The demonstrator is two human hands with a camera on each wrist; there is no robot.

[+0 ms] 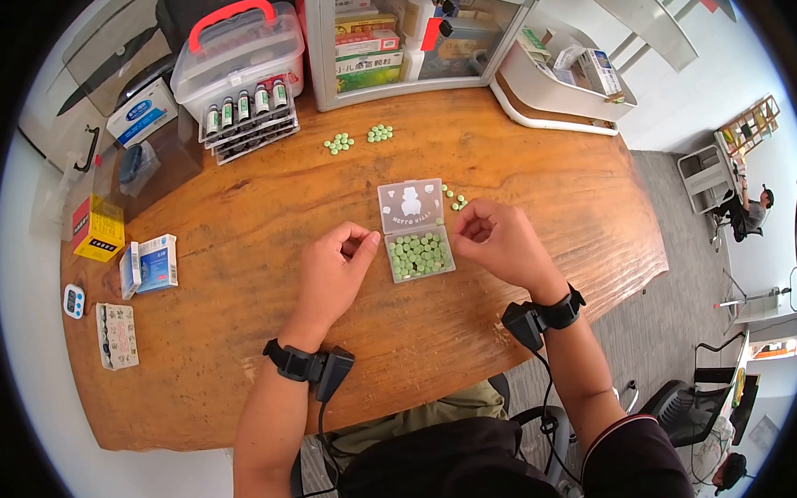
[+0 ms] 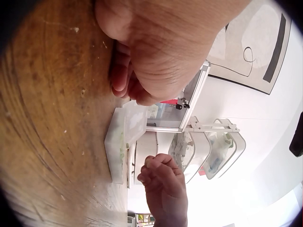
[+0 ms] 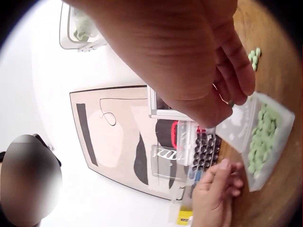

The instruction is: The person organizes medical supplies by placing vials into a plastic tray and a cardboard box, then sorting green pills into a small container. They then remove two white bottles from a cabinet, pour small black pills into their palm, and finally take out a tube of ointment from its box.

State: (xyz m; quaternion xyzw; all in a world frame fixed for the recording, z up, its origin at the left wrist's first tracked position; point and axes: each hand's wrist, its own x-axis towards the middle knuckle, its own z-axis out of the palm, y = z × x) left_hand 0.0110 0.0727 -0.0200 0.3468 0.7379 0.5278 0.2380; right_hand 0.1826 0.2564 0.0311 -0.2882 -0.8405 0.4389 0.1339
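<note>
An open clear plastic box point(image 1: 421, 254) full of green tablets lies on the wooden table, its printed lid point(image 1: 411, 205) tilted back. Just left of the box, my left hand point(image 1: 336, 273) hangs with loosely curled fingers, and nothing shows in them. At the box's right side, above the table, my right hand point(image 1: 508, 245) pinches thumb and fingertips together. A small greenish thing, apparently a tablet point(image 2: 149, 161), shows at those fingertips in the left wrist view. The right wrist view shows the tablets point(image 3: 263, 137) inside the box beyond this hand.
Loose tablets point(image 1: 454, 197) lie right of the lid; two small groups point(image 1: 339, 144) lie farther back. A glass-fronted cabinet point(image 1: 418, 42), a vial rack point(image 1: 249, 122) and a white bin point(image 1: 560, 85) line the rear. Medicine boxes point(image 1: 158, 263) and a timer point(image 1: 74, 301) stand left.
</note>
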